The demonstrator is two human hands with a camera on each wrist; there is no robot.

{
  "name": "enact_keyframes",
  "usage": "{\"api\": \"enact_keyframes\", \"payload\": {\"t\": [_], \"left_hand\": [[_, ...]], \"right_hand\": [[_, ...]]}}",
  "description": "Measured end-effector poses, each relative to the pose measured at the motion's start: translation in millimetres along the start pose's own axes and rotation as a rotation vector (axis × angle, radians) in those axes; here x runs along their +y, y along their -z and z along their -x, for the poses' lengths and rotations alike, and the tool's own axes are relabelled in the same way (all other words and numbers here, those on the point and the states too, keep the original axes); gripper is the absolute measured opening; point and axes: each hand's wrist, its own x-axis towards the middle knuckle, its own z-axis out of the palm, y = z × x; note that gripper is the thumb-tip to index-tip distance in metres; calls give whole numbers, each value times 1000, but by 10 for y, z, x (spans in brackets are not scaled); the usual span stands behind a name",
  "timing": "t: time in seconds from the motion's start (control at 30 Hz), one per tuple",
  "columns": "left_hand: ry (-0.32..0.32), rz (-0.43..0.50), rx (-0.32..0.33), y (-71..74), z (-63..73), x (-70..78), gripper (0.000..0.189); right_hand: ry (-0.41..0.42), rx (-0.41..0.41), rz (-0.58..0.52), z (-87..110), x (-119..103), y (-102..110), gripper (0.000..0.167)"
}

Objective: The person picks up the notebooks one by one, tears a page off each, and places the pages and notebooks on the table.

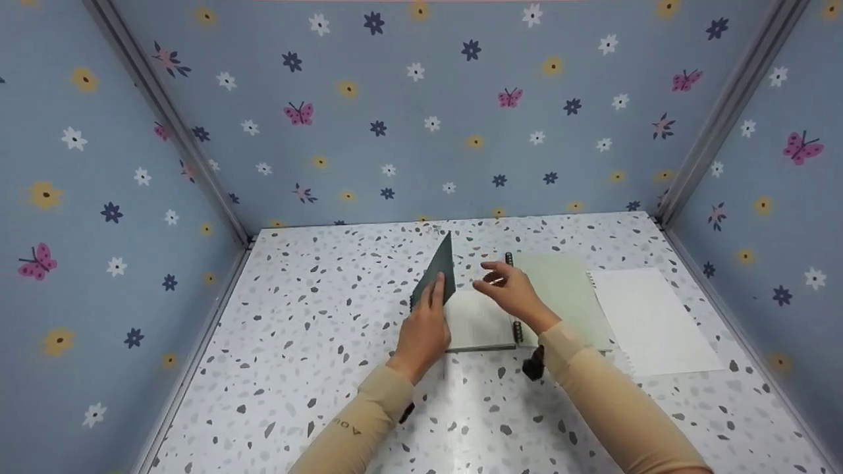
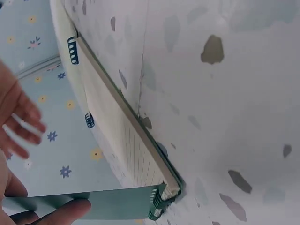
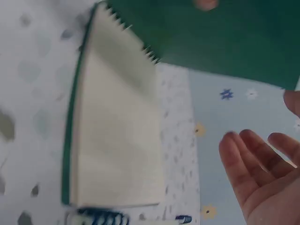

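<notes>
Pinching the cover [image 1: 439, 259] in the left hand [image 1: 423, 334], gripping nothing with a loose right hand [image 1: 517, 294], could drop it onto the pages [image 1: 479, 321] by easing off!

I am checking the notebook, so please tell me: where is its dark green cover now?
In the head view, the dark green cover stands raised at the left side of the open pages, held by the left hand.

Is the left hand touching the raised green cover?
Touching. The left hand pinches the green cover; the left wrist view shows digits on both sides.
</notes>
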Motion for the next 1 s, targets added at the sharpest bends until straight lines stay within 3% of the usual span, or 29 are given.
{"api": "enact_keyframes", "payload": {"t": [0.1, 0.23, 0.4, 0.57, 0.77, 0.9, 1.0], "left_hand": [[12, 23, 52, 75, 21, -46, 70], [17, 59, 138, 217, 35, -145, 64], [47, 149, 238, 430, 44, -344, 57], [161, 218, 270, 625, 92, -567, 50], [371, 253, 228, 874, 136, -840, 42], [518, 219, 113, 1021, 151, -1044, 48], [584, 174, 3, 1075, 176, -1216, 56]], "right_hand": [[18, -59, 213, 36, 131, -68, 63], [53, -170, 404, 81, 265, -144, 69], [76, -269, 567, 107, 386, -208, 74], [37, -325, 635, 117, 513, -249, 70], [-3, -361, 617, 133, 551, -268, 65], [10, -366, 619, 138, 513, -261, 66], [13, -361, 622, 144, 505, -257, 66]]}}
